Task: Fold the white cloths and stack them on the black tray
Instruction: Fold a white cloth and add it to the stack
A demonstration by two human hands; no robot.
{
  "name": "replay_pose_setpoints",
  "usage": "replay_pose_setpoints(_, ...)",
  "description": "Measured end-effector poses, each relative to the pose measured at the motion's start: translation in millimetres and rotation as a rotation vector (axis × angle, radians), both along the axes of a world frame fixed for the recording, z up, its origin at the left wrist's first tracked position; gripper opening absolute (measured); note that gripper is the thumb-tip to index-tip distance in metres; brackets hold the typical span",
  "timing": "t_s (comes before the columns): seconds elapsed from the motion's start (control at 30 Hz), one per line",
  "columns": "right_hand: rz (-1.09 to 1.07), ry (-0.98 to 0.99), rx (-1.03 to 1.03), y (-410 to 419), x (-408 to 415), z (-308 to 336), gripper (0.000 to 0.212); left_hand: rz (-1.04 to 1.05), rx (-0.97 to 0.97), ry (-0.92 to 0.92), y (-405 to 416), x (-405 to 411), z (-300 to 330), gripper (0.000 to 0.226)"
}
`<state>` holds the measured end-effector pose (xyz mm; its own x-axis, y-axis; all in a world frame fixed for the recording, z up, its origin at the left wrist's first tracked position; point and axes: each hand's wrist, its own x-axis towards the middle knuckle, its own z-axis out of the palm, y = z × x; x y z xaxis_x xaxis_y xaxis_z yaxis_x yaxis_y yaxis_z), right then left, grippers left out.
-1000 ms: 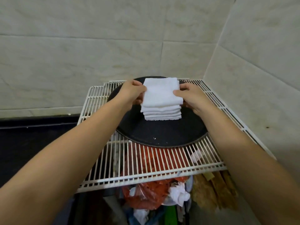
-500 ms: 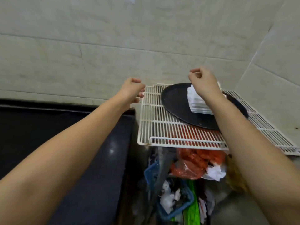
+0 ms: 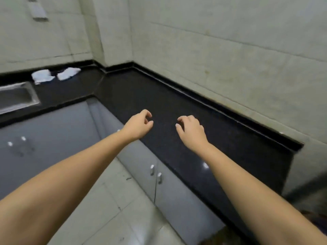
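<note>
Two crumpled white cloths lie side by side on the black counter at the far left, one (image 3: 42, 77) nearer the sink and one (image 3: 68, 73) to its right. My left hand (image 3: 138, 125) and my right hand (image 3: 192, 131) hover over the near stretch of counter, well short of the cloths. Both hang with fingers loosely curled and hold nothing. The black tray and its stack of folded cloths are out of view.
An L-shaped black counter (image 3: 177, 110) runs along tiled walls, with a raised black edge at the back. A steel sink (image 3: 16, 98) sits at the far left. Grey cabinet doors (image 3: 155, 175) with small handles stand below, above a tiled floor.
Both hands let go of the folded stack on the tray and came away. The view swung left from the wire rack to the counter, so tray and rack dropped out of sight.
</note>
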<state>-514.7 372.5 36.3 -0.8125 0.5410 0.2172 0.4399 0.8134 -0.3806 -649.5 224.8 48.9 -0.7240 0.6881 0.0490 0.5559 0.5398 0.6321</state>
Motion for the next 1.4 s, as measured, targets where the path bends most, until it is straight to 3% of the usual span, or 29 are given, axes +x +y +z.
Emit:
replay_pose_setpoints(0.23, 0.339, -0.227, 0.066, -86, -139, -68, 0.038, 0.269, -0.204, -0.05, -120, -95, -74, 0.03)
replay_pose_setpoints(0.47, 0.498, -0.309, 0.101, -91, -275, -101, 0.039, 0.346, -0.256, -0.057, -123, -213, -105, 0.031)
replay_pose_setpoints(0.83, 0.579, -0.36, 0.1, -40, -486, -104, 0.038, 0.466, -0.278, -0.132, -102, -396, -110, 0.03)
replay_pose_setpoints(1.4, 0.519, -0.371, -0.046, -83, -845, -111, 0.036, 0.428, -0.24, -0.17, -126, -764, -121, 0.028)
